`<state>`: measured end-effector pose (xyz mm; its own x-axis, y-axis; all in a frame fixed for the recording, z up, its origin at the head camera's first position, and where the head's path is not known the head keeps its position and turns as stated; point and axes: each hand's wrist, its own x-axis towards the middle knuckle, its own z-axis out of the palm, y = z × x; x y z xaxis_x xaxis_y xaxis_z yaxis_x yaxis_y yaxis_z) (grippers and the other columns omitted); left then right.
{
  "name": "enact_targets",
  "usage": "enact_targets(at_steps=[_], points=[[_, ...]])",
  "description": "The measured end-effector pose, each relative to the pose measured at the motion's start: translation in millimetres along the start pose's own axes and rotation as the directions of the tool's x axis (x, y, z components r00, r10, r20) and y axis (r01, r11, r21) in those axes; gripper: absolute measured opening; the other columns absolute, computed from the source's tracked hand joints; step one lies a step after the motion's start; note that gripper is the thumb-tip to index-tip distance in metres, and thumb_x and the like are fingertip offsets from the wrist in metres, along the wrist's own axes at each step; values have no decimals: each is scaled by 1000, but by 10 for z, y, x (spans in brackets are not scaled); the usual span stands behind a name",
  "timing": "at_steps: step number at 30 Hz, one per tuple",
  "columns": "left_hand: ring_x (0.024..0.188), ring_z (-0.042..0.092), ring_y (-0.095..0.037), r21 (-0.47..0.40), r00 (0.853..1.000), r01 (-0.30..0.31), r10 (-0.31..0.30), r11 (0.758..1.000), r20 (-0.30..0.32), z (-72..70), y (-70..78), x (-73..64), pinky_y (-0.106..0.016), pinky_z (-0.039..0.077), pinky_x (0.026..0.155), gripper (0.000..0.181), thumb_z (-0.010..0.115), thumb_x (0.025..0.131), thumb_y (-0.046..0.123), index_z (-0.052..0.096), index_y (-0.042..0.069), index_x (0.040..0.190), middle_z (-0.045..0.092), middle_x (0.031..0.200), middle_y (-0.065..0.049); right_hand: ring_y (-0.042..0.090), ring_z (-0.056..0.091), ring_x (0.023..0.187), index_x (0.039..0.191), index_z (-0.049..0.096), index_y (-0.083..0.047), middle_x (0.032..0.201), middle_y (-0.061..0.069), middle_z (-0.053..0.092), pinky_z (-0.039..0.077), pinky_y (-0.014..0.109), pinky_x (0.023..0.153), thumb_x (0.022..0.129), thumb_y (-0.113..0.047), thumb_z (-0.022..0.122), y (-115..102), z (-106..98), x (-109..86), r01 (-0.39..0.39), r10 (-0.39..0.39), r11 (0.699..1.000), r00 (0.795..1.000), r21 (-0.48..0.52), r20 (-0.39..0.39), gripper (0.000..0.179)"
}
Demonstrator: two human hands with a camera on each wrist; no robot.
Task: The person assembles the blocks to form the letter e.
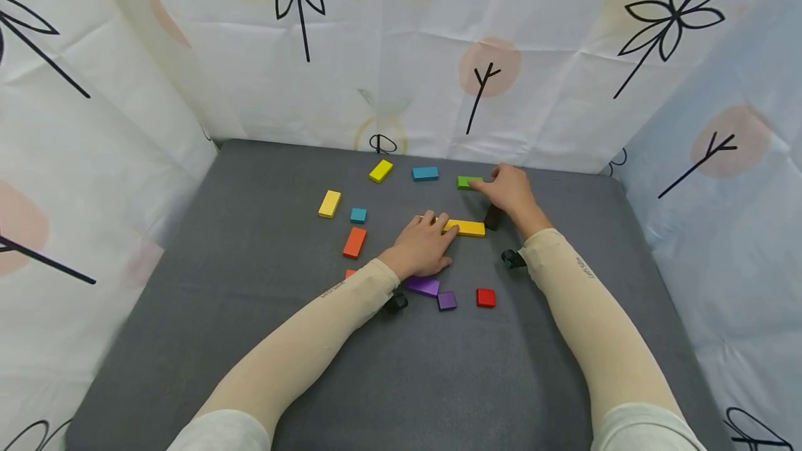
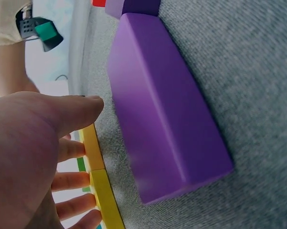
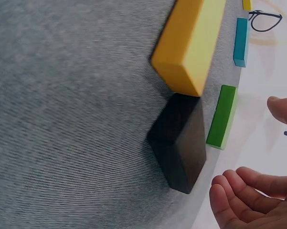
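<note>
My left hand (image 1: 422, 248) lies over a row of yellow blocks with fingers extended. In the left wrist view its fingertips meet the side of an orange-yellow block (image 2: 92, 145) and a yellow block (image 2: 106, 200) set end to end. A long purple block (image 2: 153, 109) lies below its thumb. My right hand (image 1: 510, 193) hovers by a green block (image 1: 464, 182), thumb and fingers apart around nothing in the right wrist view. A black block (image 3: 181, 143) touches the end of the orange-yellow block and sits under the right wrist.
Farther back lie a blue block (image 1: 425, 173) and a yellow block (image 1: 380, 170). To the left are another yellow block (image 1: 329, 204), a small teal block (image 1: 358, 215) and an orange block (image 1: 354, 243). Nearer me are a purple cube (image 1: 447, 301) and a red block (image 1: 485, 298). Patterned curtains (image 1: 401, 54) border the grey table (image 1: 250, 228).
</note>
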<state>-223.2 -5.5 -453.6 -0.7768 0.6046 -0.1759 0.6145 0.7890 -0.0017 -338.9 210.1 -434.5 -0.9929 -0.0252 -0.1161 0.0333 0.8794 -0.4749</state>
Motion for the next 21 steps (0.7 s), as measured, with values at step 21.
enact_targets(at_steps=[21], points=[[137,42,-31,-20,1000,-9,9,1000,0,13,-26,33,-47,38,118,71,63,108,53,44,18,168,42,159,-10,35,61,88,112,66,3,106,22,66,54,47,75,96,-63,74,-86,119,105,-45,45,999,999,-5,-7,68]])
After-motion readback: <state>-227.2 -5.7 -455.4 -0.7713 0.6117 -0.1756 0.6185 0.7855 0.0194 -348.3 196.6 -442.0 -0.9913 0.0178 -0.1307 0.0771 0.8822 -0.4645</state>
